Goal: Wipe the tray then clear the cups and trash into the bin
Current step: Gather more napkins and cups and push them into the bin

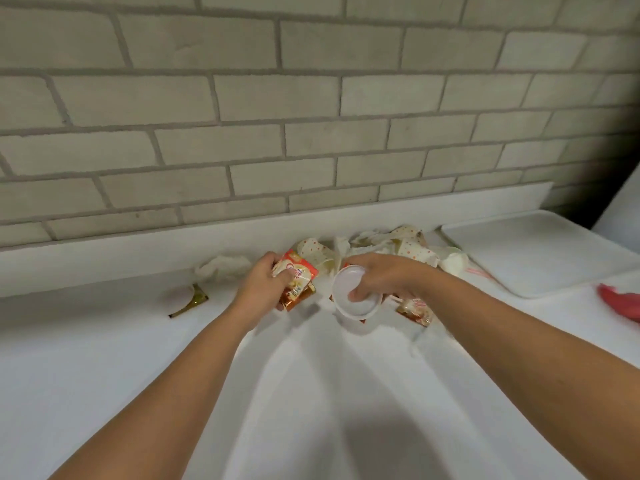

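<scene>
My left hand (265, 278) grips a red and orange snack wrapper (298, 271) just above the white counter. My right hand (384, 277) holds a white paper cup (356, 303) by its rim, thumb inside the mouth, which faces me. Behind my hands lies a heap of dotted paper cups (412, 249) and crumpled napkins (367, 239) against the counter's back edge. Another wrapper (415, 308) lies beside the cup under my right wrist. The white tray (540, 251) sits at the right on the counter. No bin is in view.
A crumpled tissue (223, 265) and a brown peel-like scrap (192, 301) lie at the left of the counter. A red cloth (621, 303) lies at the right edge. A brick wall (311, 116) rises right behind the counter.
</scene>
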Action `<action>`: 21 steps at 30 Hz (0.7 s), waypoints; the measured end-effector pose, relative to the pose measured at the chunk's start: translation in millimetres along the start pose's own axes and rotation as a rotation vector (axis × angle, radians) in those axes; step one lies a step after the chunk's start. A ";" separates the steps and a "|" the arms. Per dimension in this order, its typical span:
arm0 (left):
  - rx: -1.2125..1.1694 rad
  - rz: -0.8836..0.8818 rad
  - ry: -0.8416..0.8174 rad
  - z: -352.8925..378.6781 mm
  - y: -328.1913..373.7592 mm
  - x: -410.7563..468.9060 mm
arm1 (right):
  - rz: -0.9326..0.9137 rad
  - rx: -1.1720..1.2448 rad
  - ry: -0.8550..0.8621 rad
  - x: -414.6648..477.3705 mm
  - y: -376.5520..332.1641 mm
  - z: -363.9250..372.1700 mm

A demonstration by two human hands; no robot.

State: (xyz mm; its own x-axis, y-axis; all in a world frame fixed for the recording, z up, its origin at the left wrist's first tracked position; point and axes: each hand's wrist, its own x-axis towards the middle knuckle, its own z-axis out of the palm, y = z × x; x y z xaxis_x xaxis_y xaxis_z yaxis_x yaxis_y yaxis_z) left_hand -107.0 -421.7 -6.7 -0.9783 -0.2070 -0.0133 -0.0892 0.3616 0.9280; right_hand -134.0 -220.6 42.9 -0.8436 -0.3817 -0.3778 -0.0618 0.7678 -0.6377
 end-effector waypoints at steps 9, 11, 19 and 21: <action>0.179 0.215 -0.356 128.6 74.9 -62.1 | 0.185 0.013 0.086 -116.3 84.3 -54.8; 0.189 0.262 -0.414 161.1 93.4 -86.7 | 0.251 -0.029 0.113 -146.8 106.0 -63.1; 0.249 0.407 -0.705 287.4 140.5 -202.5 | 0.492 -0.130 0.146 -279.1 198.4 -75.2; 0.282 0.422 -0.778 318.4 144.6 -232.4 | 0.528 -0.140 0.153 -310.2 225.7 -73.3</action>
State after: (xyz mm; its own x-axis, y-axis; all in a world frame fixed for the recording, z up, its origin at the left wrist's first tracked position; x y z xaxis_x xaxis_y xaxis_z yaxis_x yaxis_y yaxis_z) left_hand 47.8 -31.8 12.1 -0.7813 0.6231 -0.0361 0.3602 0.4974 0.7892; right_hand 74.6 108.8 65.3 -0.8462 0.1434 -0.5132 0.3280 0.8993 -0.2894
